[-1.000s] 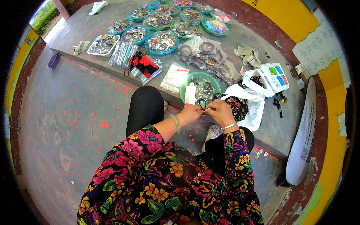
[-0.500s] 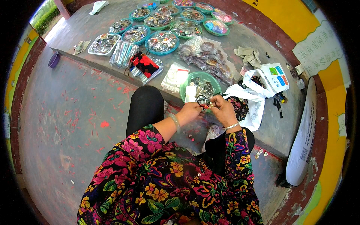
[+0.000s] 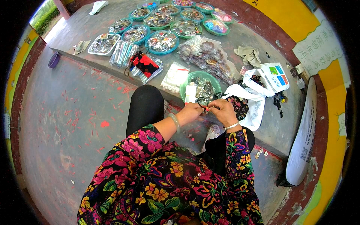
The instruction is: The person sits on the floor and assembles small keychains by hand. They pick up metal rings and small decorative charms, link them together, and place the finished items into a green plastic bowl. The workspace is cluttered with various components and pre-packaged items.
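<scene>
The left hand [image 3: 190, 112] and right hand [image 3: 225, 111] almost meet, and the fingers of both are pinched on a small black loop [image 3: 202, 98]. It pokes up just past the fingers, about as near to each hand. It looks round, with no long side. A red bit [image 3: 207, 109] sits between the fingertips. Farther past them is a green bowl [image 3: 182, 88].
</scene>
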Motion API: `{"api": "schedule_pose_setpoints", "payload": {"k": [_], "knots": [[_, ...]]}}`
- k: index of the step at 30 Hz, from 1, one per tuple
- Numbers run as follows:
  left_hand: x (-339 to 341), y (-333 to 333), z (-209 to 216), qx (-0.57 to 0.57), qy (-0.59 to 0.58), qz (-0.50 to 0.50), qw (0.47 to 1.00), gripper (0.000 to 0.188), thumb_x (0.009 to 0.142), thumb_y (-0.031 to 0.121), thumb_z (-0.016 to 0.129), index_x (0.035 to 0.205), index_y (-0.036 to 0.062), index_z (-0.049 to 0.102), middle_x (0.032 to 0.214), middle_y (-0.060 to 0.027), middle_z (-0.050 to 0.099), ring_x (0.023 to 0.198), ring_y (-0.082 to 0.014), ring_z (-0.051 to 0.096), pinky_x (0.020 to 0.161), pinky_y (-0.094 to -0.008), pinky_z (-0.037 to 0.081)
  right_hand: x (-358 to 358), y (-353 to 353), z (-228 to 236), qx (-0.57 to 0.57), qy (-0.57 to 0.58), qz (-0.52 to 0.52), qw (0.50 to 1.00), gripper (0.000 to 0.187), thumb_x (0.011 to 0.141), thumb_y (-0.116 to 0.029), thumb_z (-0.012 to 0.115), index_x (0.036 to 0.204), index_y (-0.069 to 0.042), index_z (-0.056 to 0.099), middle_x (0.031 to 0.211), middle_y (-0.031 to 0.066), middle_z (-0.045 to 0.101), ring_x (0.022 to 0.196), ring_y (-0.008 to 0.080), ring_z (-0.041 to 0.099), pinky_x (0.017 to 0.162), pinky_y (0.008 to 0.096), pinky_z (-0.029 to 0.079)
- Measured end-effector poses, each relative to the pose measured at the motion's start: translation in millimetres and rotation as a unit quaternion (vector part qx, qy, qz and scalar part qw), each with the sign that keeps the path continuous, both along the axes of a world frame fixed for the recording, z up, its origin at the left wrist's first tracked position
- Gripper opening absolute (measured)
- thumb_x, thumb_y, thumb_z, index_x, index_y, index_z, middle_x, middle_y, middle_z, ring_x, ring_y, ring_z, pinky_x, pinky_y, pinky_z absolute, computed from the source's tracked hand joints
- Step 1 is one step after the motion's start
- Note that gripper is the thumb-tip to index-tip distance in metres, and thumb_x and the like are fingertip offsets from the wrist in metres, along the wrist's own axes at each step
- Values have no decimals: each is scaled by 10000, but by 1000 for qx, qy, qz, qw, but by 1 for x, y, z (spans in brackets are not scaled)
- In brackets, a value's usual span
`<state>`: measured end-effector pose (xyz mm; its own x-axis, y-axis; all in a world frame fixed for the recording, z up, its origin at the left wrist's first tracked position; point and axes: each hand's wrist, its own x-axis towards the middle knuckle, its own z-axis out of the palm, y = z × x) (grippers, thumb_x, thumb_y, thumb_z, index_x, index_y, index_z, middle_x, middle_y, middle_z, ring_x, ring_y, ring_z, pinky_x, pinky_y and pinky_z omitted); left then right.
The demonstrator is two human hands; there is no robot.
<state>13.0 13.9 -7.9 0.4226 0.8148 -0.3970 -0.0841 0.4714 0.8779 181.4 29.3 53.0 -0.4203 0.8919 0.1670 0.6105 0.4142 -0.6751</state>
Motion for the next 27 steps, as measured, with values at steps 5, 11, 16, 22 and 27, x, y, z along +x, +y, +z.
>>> {"api": "schedule_pose_setpoints", "payload": {"k": [5, 11, 16, 22, 27], "knots": [[0, 0, -2, -50, -59, 10, 997, 214, 873, 89, 433, 998, -33, 558, 986, -86, 580, 898, -171, 574, 762, -316, 522, 0, 2, -4, 35, -3, 6, 999, 85, 639, -79, 635, 724, -72, 635, 797, 83, 590, 771, 267, 535, 684, 345, 425], [1, -1, -2, -48, -68, 11, 996, 212, 871, 89, 437, 963, -62, 554, 975, -101, 574, 879, -172, 577, 764, -322, 524, 0, 1, -8, 39, -36, -2, 999, 85, 621, -104, 659, 703, -90, 642, 1020, 81, 556, 958, 274, 495, 819, 347, 402], [0, -1, -7, -28, -70, 16, 997, 195, 859, 76, 453, 935, -71, 556, 933, -107, 589, 834, -167, 587, 718, -299, 526, 0, 2, -10, -5, -21, -3, 1000, 98, 624, -115, 668, 715, -88, 643, 1070, 106, 544, 1018, 286, 479, 869, 355, 383], [-1, -1, 7, -70, -70, 86, 991, 142, 831, 44, 482, 878, -49, 579, 872, -94, 607, 781, -157, 595, 648, -254, 508, 0, 2, -9, -8, -20, -9, 1000, 117, 626, -127, 680, 717, -72, 631, 1073, 103, 549, 1017, 286, 479, 858, 358, 388], [-2, 0, 8, -78, -56, 105, 990, 126, 812, 33, 496, 858, -36, 592, 858, -70, 605, 750, -139, 586, 651, -243, 485, -4, 0, -9, 5, -20, 6, 1000, 131, 620, -131, 691, 683, -52, 608, 1060, 95, 557, 1008, 286, 480, 841, 360, 394]]}}
